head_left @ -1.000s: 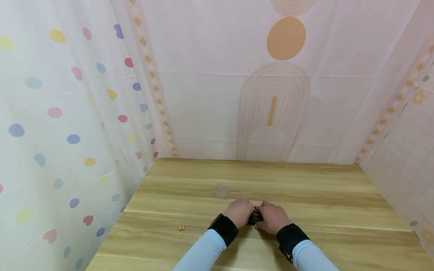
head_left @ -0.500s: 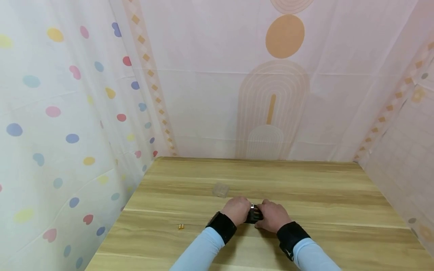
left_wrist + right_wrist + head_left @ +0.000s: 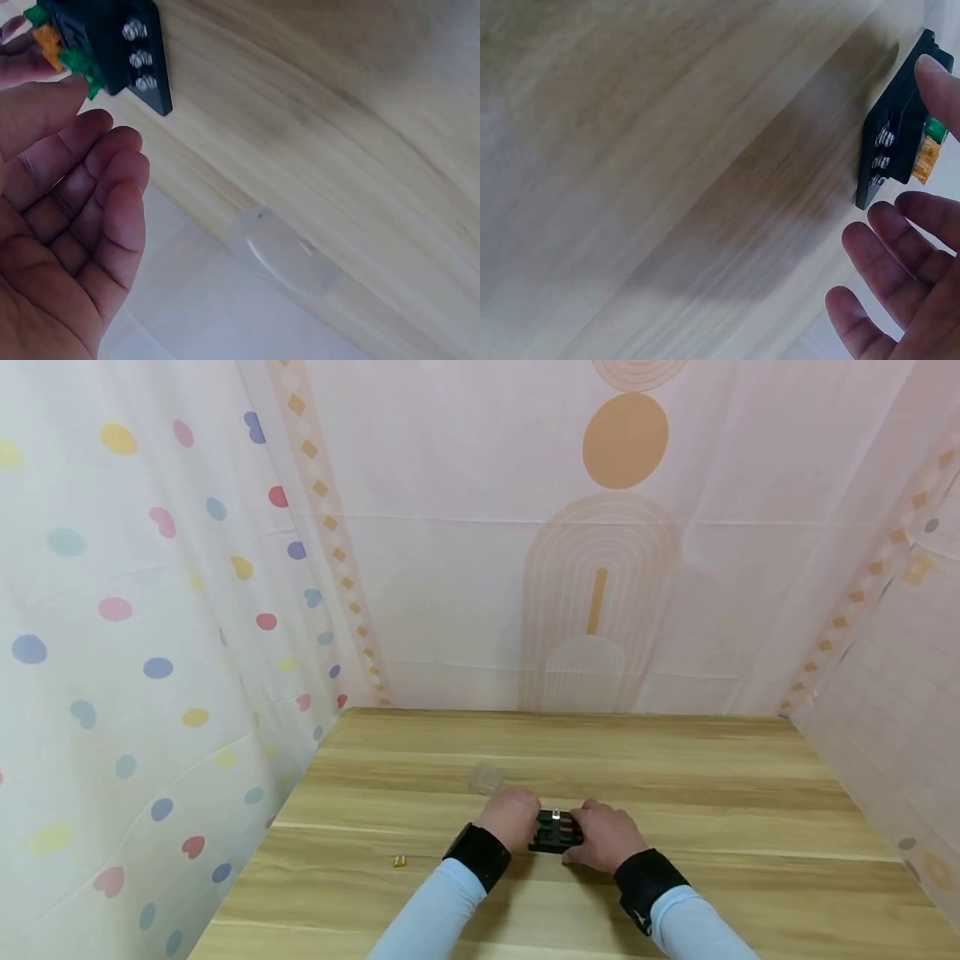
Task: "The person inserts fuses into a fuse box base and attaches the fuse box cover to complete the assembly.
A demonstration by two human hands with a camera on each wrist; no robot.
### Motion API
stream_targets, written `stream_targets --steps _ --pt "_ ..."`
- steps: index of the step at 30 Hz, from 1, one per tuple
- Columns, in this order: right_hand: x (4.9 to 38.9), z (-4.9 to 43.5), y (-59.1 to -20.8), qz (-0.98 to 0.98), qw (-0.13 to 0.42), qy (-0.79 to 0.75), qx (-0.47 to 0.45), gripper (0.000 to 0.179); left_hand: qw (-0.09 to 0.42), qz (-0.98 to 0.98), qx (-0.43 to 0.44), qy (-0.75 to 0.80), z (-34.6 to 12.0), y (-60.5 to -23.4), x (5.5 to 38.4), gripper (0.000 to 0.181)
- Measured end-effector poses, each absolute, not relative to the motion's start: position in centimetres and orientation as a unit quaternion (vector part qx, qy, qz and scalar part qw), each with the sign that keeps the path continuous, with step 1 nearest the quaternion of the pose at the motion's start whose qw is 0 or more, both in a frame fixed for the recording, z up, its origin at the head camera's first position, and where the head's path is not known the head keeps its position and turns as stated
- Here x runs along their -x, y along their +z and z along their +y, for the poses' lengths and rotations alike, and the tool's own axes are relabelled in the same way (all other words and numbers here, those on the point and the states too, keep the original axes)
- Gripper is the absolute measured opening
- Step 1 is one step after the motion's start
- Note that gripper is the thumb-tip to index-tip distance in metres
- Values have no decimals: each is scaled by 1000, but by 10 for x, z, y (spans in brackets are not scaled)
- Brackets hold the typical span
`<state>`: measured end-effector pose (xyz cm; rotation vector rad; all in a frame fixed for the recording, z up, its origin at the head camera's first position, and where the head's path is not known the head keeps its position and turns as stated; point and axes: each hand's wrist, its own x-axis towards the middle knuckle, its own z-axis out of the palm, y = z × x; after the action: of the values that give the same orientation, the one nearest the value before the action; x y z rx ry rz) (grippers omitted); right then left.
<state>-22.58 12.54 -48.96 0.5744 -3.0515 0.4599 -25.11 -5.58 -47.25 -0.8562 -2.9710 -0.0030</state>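
Observation:
A black fuse block (image 3: 556,841) with green and orange blade fuses lies between my hands near the table's middle. Its metal screw terminals (image 3: 140,58) show in the left wrist view. My right hand (image 3: 606,837) grips the block's right end, its thumb (image 3: 937,79) lying against the black side. At the left end is my left hand (image 3: 508,819), fingers loosely bent and thumb tip beside a green fuse (image 3: 79,64); whether they touch, I cannot tell. Nothing shows between its thumb and fingers.
Behind my left hand a clear plastic cover (image 3: 487,778) lies on the wooden table (image 3: 675,760). A small amber piece (image 3: 400,861) lies farther left. Patterned cloth (image 3: 450,610) hangs along the table's back and sides.
My left hand has slid left, so more of the fuse block shows between the hands. The right hand keeps its grip almost in place.

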Motion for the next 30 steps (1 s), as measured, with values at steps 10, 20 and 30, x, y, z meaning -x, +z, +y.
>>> stream_targets --steps 10,20,30 --pt "226 130 -491 -975 8 138 -176 59 48 -967 250 1 -68 -466 254 18" --pt "224 134 -492 -977 14 133 -165 64 28 -975 218 -29 -87 -463 255 15" --pt "225 138 -491 -979 4 126 -157 74 19 -981 184 -49 -100 -465 260 20"
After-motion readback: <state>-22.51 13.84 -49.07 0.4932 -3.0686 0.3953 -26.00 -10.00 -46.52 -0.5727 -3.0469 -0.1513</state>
